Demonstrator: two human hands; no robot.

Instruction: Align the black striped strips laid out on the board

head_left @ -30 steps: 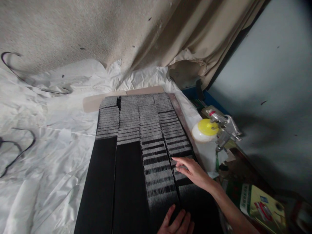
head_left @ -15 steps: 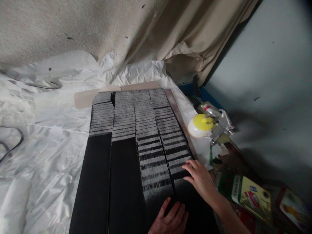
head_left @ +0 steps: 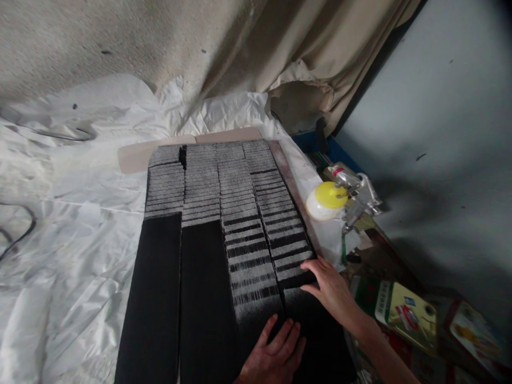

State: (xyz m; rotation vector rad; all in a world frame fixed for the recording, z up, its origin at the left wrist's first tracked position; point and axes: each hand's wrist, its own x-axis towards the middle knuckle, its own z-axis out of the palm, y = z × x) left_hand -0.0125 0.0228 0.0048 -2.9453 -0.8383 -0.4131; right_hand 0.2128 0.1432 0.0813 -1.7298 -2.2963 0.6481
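Four side-by-side columns of thin black strips [head_left: 202, 298] lie before me. Toward the far end they overlap like shingles, their edges coated in grey [head_left: 202, 176]. My left hand [head_left: 276, 352] rests on the lower part of the third and fourth columns, fingers spread and nothing held. At the fourth column's right side is my right hand [head_left: 330, 290], its thumb and forefinger apart over a dark band between grey edges. The fingertips touch or nearly touch the strips there; I cannot tell which. No strip shows between them.
A spray gun [head_left: 356, 192] with a yellow-lidded white cup [head_left: 330, 197] lies right of the strips. Metal cans [head_left: 412, 314] stand at lower right. White sheeting [head_left: 84, 266] covers the left side, with a dark cable [head_left: 20, 240] on it. Beige cloth [head_left: 160, 48] hangs behind.
The whole view has shifted slightly, so things sit a little higher and further left. Both hands keep nearly the same place on the strips, with hardly any finger movement.
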